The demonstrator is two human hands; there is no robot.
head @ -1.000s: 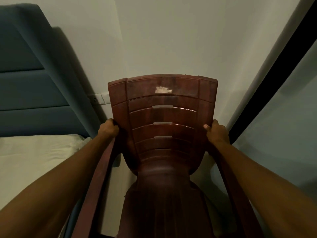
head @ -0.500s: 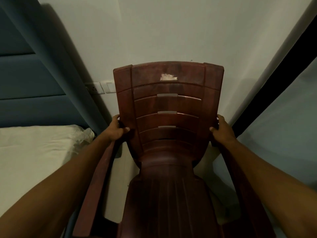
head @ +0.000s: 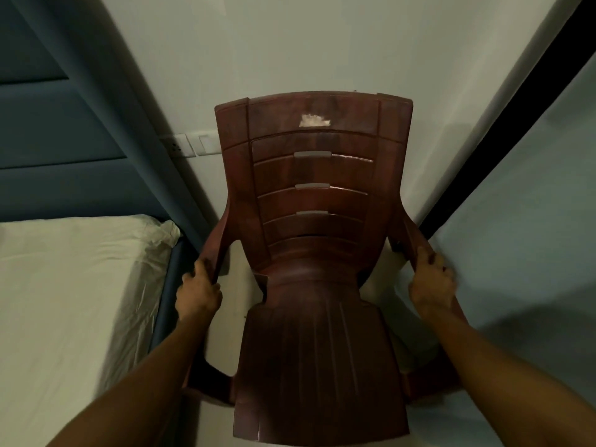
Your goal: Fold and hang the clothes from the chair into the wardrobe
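Observation:
A dark brown plastic chair (head: 314,204) fills the middle of the head view, its slatted back towards the white wall and its seat towards me. No clothes lie on it. My left hand (head: 198,290) grips the left armrest, fingers curled round it. My right hand (head: 430,280) grips the right armrest the same way. A pale torn sticker patch marks the top of the chair back.
A bed with a white sheet (head: 74,301) and a blue padded headboard (head: 58,146) stands close on the left. Wall switches (head: 190,145) sit behind the chair. On the right runs a pale panel (head: 522,204) with a dark vertical edge (head: 503,124).
Both hands slid down from the sides of the chair back to the armrests. The chair now sits lower and farther from me, showing more of its seat.

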